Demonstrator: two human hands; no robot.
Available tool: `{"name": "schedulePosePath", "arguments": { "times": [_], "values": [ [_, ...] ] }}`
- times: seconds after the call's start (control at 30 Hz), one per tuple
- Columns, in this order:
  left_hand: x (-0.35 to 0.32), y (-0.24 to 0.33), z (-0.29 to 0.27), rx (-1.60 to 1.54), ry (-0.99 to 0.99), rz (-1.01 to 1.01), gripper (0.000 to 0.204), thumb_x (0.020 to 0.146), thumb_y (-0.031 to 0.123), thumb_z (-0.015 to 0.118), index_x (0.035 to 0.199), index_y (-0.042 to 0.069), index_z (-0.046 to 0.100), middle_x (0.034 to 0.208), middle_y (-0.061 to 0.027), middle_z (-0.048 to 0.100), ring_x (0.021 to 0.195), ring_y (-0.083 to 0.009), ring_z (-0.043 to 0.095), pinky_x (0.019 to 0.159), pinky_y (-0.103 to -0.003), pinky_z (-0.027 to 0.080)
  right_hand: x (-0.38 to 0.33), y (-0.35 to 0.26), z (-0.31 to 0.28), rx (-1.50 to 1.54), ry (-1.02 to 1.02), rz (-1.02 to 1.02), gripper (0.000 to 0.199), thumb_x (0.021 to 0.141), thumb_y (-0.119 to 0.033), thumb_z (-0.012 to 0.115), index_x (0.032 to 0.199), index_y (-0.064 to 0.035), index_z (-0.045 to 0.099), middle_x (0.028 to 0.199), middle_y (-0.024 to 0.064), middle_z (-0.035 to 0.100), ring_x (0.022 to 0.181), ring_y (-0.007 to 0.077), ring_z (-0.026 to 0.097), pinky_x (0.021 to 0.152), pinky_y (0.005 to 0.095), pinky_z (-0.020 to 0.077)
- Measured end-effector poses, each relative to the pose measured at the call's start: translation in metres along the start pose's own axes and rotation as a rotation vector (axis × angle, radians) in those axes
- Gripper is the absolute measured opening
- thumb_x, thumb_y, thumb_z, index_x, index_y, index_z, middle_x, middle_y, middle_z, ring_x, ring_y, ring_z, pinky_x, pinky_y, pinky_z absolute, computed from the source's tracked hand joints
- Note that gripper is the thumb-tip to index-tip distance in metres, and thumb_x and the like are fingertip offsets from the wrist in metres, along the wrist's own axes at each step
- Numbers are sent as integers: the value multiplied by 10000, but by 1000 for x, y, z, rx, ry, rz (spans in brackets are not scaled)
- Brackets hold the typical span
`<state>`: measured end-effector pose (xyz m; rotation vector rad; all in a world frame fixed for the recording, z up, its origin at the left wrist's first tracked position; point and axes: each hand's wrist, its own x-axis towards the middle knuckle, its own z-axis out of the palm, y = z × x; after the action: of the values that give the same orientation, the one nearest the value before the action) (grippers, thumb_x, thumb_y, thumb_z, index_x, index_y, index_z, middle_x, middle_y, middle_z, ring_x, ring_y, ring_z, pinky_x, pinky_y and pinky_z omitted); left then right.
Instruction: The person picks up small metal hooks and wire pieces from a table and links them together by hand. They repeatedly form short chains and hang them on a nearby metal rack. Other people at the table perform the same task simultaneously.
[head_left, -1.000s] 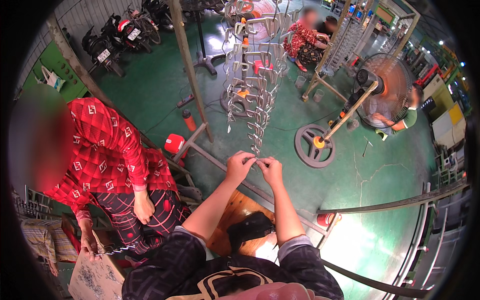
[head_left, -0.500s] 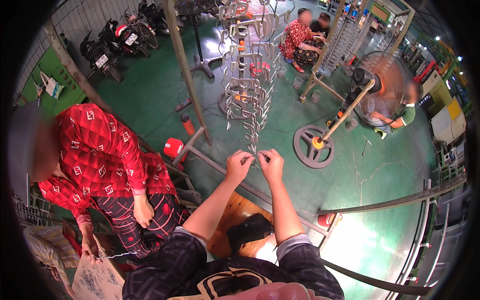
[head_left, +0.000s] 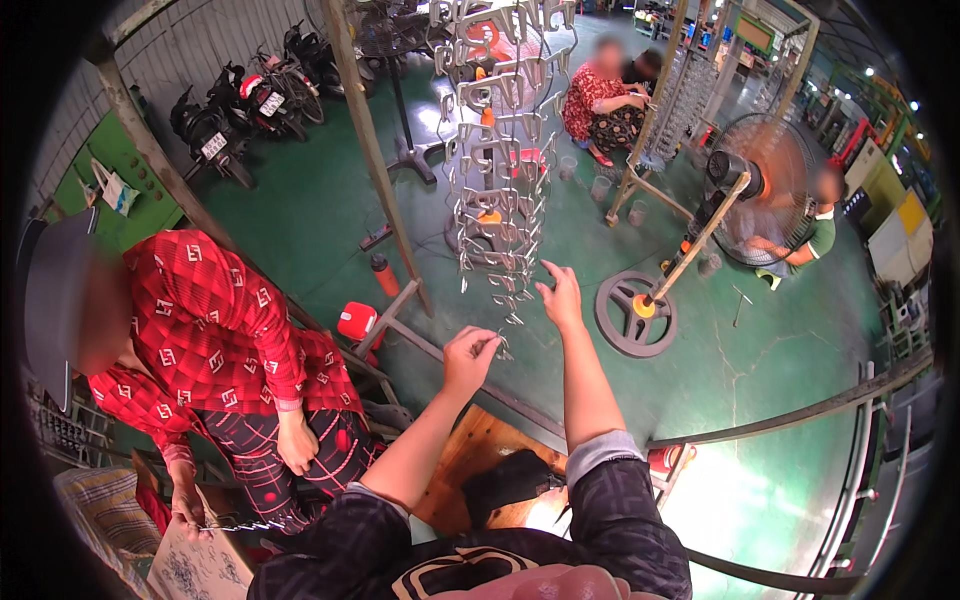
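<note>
Silver metal brackets [head_left: 500, 165] hang in long linked rows in front of me, narrowing to a few small pieces at the bottom. Below that lowest end, my left hand [head_left: 468, 362] pinches a small silver metal piece [head_left: 505, 345], whose exact kind is too small to make out. My right hand [head_left: 562, 296] is raised beside the lower right side of the hanging rows. Its thumb and forefinger are apart, and nothing shows between them.
A person in a red patterned top [head_left: 220, 330] sits close on my left, holding a thin metal strand [head_left: 245, 525]. Wooden posts and rails [head_left: 385, 170] frame the hanging rows. A large fan [head_left: 760, 185] stands at right. Below my arms lies a black bag [head_left: 512, 485].
My hands were together at the bottom of the hanging rows and have parted. The right one has risen to the right and opened; the left has dropped slightly, holding the small piece.
</note>
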<state>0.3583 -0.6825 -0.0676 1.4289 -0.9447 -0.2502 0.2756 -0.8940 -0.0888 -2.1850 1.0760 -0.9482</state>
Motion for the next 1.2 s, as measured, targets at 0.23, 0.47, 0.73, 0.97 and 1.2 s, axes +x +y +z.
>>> {"name": "schedulePosePath", "arguments": {
  "times": [0.23,0.47,0.73,0.97,1.2],
  "values": [
    [-11,-2,-9,18,-10,-9,56,797,10,711,828,-21,675,750,16,577,569,-16,437,494,-189,336,12,-4,0,-155,-163,-53,308,766,-160,728,1070,-161,678,1100,66,630,1090,289,540,917,407,438],
    [-21,0,-13,51,-16,-53,53,778,15,716,814,-8,684,712,-7,580,537,-50,452,497,-212,371,4,-7,-1,-33,-195,65,170,765,-204,732,874,-77,703,848,96,698,840,290,652,768,389,491],
    [-29,4,-21,51,-15,-49,57,775,13,718,816,-7,684,715,-6,584,541,-50,452,498,-214,369,-20,-8,-19,187,-48,10,175,739,-143,748,875,-41,703,787,111,691,727,242,655,693,357,493],
    [-32,14,-24,44,-23,-57,61,771,8,720,818,-4,684,724,-9,589,550,-50,456,504,-215,374,-41,-18,-47,144,43,-47,148,732,-121,745,852,-42,710,734,92,676,630,192,603,635,330,471],
    [-32,58,-28,4,-87,53,70,764,-2,715,822,4,676,749,-30,618,556,-66,483,505,-227,391,-100,-80,-74,782,-128,306,70,757,-29,741,785,18,698,671,13,636,599,60,524,575,215,396]
  ]
}}
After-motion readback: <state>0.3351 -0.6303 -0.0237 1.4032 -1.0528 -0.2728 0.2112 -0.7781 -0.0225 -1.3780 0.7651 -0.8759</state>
